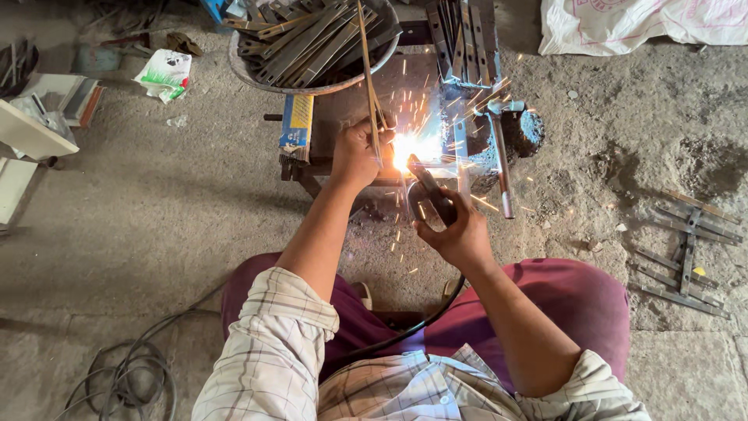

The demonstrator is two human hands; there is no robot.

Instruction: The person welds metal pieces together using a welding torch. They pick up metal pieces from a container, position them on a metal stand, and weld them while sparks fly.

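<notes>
The right hand [460,230] is clenching the dark electrode holder [431,196], its grip wrapping the handle while the tip is meeting the metal strip [436,165] at a white welding arc [411,148] that is throwing sparks outward. The left hand [357,152] is closing around a thin welding rod [366,70], holding it upright just left of the arc, with the rod's upper end leaning across the basin. The arc is sitting between the two hands, closer to the left one. A black cable [413,327] is running from the holder down over the person's lap.

Behind the hands, a round metal basin [312,47] is holding a heap of flat grey steel strips, lying crosswise and overhanging its rim. More flat bars [463,35] are lying side by side to the right of it. A blue and yellow box [297,125] is standing beside the low steel surface [351,101].

On the rough concrete floor [156,210], welded strip frames [686,249] are lying at the right, and coiled grey wire [128,374] is lying at lower left.
</notes>
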